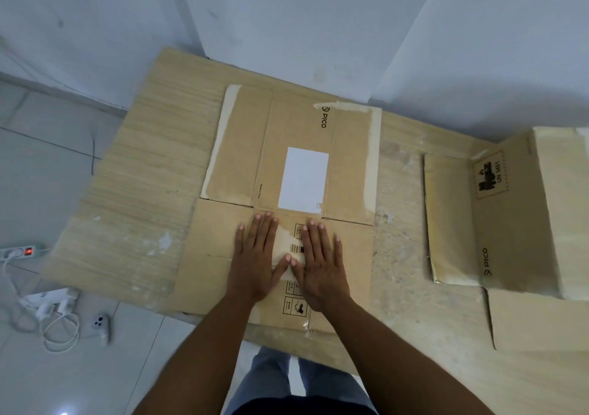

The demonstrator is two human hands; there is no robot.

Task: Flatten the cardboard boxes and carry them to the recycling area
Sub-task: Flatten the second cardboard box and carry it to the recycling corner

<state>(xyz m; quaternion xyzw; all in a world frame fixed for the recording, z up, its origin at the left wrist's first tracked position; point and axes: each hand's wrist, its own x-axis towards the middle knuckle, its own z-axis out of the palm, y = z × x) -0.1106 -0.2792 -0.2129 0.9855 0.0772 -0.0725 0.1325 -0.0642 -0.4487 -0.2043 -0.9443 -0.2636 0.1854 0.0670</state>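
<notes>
Table (134,166) of pale wood-grain laminate spreads under and ahead of the fingers (261,229), running up to a white wall. On it, directly beneath both palms, lies the flattened brown cardboard box (296,134), printed PICO. Its long axis runs straight away from the fingertips toward the wall, and its near end reaches the table edge by the person's legs. Well apart to the right of the fingers sits a second brown cardboard box (516,210), not flattened: one wall stands up and its flaps lie splayed on the table. The right hand (320,265) is plainly the nearer to it. It and the left hand (256,258) lie side by side, thumbs close together, every finger straight and spread. They grip nothing and only press down on the card. Just beyond the fingertips is a white rectangular label (304,180), and between the two hands a pale torn patch of paper (282,249) shows.

The first box looks pressed about flat, so the coming move probably turns on the second box off to the right, which the right hand would reach first.
</notes>
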